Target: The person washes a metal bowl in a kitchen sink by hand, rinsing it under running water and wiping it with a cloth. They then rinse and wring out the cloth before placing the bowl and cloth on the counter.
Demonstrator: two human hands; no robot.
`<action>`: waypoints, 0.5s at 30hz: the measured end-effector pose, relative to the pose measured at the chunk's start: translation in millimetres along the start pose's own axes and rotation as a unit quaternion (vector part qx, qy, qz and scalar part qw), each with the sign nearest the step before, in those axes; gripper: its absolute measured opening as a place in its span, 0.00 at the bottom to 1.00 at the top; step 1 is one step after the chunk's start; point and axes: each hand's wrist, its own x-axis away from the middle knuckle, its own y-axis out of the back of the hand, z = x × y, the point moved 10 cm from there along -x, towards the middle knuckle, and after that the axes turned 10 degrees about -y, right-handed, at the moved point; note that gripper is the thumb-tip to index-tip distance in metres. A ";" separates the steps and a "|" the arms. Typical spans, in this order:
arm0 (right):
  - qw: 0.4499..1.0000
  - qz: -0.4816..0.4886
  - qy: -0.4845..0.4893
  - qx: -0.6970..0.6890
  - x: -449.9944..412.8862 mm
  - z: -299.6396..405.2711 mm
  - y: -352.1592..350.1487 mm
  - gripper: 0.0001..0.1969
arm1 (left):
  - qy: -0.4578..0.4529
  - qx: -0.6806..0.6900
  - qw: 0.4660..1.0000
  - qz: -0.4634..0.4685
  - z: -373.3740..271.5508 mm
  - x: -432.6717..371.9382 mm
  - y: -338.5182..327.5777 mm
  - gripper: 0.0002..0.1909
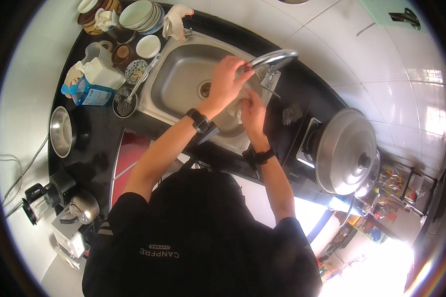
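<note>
My left hand [228,80] reaches over the stainless steel sink [178,74], its fingertips at the end of the curved chrome faucet [277,55]. Whether they grip the spout or only touch it cannot be told. Below and to the right, my right hand [253,111] holds a pale, crumpled cloth [236,108] over the right part of the basin. The fingers hide part of the cloth. The sink's drain [205,89] shows left of my left hand. A steel wool scrubber [292,113] lies on the black counter, right of the sink.
Left of the sink stand stacked bowls [136,15], a blue bottle [93,92], a white jug [102,73] and a small bowl with scrubbers and a brush [124,105]. A steel basin [61,131] is farther left. A large lidded pan [345,152] sits on the stove at right.
</note>
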 end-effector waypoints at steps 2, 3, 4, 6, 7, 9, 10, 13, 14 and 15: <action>1.000 0.007 -0.007 -0.002 -1.5 0.8 1.8 0.14 | -0.013 -0.007 1.000 0.023 -1.9 -0.3 -0.6 0.11; 1.000 0.009 -0.017 -0.005 -2.8 0.1 3.9 0.14 | -0.013 -0.006 1.000 0.021 -1.3 -0.8 0.5 0.11; 1.000 0.008 -0.015 -0.003 -3.8 0.8 4.6 0.14 | -0.024 -0.015 0.999 0.029 -2.6 -1.7 0.4 0.11; 1.000 -0.005 -0.006 0.009 -6.4 3.8 6.8 0.14 | -0.037 -0.023 0.998 0.038 -4.4 -3.0 0.4 0.11; 1.000 -0.007 -0.006 0.008 -8.2 5.0 7.2 0.14 | -0.040 -0.025 0.998 0.039 -5.4 -2.8 0.8 0.11; 1.000 -0.006 -0.023 0.010 -12.9 4.3 7.3 0.14 | -0.045 -0.026 0.998 0.042 -7.3 -2.2 0.9 0.11; 1.000 -0.009 -0.024 0.008 -15.6 5.9 7.1 0.14 | -0.048 -0.025 0.998 0.041 -8.3 -1.6 1.3 0.11; 1.000 -0.013 -0.015 -0.003 -24.5 13.1 5.0 0.14 | -0.053 -0.026 0.997 0.043 -8.9 -1.4 0.5 0.11; 0.999 0.001 -0.033 -0.020 -27.4 11.2 2.2 0.14 | -0.053 -0.029 0.997 0.046 -8.7 -1.7 -0.7 0.11; 0.998 0.015 -0.051 -0.037 -30.1 8.7 -1.2 0.14 | -0.055 -0.028 0.997 0.048 -8.3 -1.9 -2.4 0.11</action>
